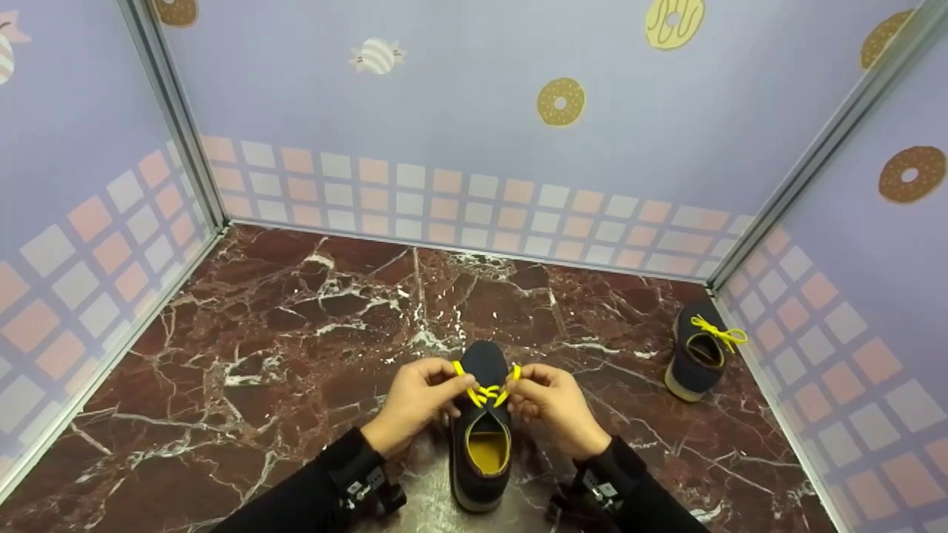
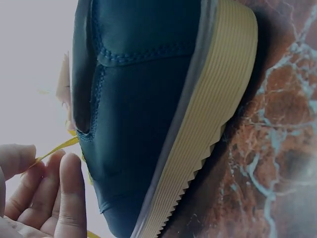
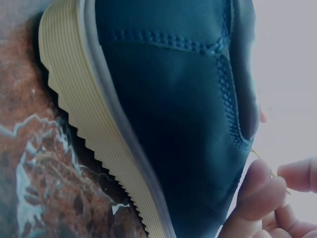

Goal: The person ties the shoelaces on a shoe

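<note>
Here, the left hand [image 1: 416, 403] is pinching one side of a yellow lace [image 1: 489, 394] between thumb and fingers, and the right hand [image 1: 557, 405] is pinching the other side likewise. Between them, the dark shoe [image 1: 461, 451] is standing well forward of the marbled tabletop's [image 1: 296, 400] back edge, while a second shoe [image 1: 695, 376] is resting near the right edge.

Floor [image 1: 222, 414] open left of near shoe [image 1: 461, 448]; second shoe [image 1: 696, 370], wall [image 1: 852, 244] block right.

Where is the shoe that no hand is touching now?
In the head view, that shoe stands on the floor close to the right wall, to the right of the right hand.
</note>
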Motion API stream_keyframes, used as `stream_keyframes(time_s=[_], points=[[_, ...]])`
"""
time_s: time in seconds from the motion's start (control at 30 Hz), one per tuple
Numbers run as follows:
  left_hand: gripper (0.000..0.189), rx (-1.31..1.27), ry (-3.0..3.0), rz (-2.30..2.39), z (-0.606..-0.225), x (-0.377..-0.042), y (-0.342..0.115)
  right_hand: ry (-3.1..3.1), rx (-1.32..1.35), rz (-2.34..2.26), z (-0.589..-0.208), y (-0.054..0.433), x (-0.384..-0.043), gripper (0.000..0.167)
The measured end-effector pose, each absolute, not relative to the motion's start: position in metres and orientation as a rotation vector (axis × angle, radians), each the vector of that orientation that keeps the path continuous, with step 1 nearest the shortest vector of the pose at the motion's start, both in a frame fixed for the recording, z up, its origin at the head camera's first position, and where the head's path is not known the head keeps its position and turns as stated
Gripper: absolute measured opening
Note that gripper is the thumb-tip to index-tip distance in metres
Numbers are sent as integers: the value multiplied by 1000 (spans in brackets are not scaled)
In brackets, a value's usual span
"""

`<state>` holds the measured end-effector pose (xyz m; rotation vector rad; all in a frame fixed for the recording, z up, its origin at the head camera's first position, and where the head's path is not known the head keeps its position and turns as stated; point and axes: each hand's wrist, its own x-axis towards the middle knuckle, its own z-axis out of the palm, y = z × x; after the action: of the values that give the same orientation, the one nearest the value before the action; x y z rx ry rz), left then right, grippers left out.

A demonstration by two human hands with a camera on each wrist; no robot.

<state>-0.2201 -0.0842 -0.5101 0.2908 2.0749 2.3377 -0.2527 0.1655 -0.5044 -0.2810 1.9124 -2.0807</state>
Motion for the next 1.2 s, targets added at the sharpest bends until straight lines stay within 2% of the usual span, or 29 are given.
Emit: stream_keyframes(time_s=[0.57,1.2], points=[[21,336,1959,2365,-494,-223,-95,1928,-290,-2162,-490,173,-263,20],[22,335,2036,2391,-472,-233,-93,2080,-342,-2170,-466,179,-275,23]])
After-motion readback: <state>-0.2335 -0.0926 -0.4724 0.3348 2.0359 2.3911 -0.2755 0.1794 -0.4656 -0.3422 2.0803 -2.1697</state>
